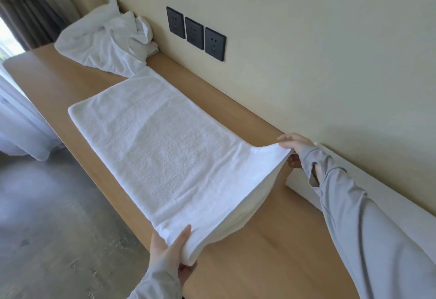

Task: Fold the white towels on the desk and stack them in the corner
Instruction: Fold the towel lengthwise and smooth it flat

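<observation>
From the head camera, a white towel (pixel 162 147) is seen spread lengthwise along a wooden desk (pixel 271 246) that runs beside a cream wall (pixel 306 50). Its far end lies flat on the desk top, while its near end is lifted off the surface and held taut between two hands. The near left corner is gripped by the left hand (pixel 167 251), with the thumb laid on top of the cloth and the fingers curled closed beneath it. The near right corner, next to the wall, is pinched by the right hand (pixel 293 148), its fingers closed over the upper edge and the thumb tucked under the hem. Both arms are covered by pale grey sleeves (pixel 354 216). A crumpled heap of white towels (pixel 106 43) is piled at the far end of the desk against the wall, touching the far edge of the spread towel. Three dark sockets (pixel 194 33) are set in a row on the wall just past the heap. A sheer curtain (pixel 21 124) hangs at the left, above a grey floor (pixel 59 228)
</observation>
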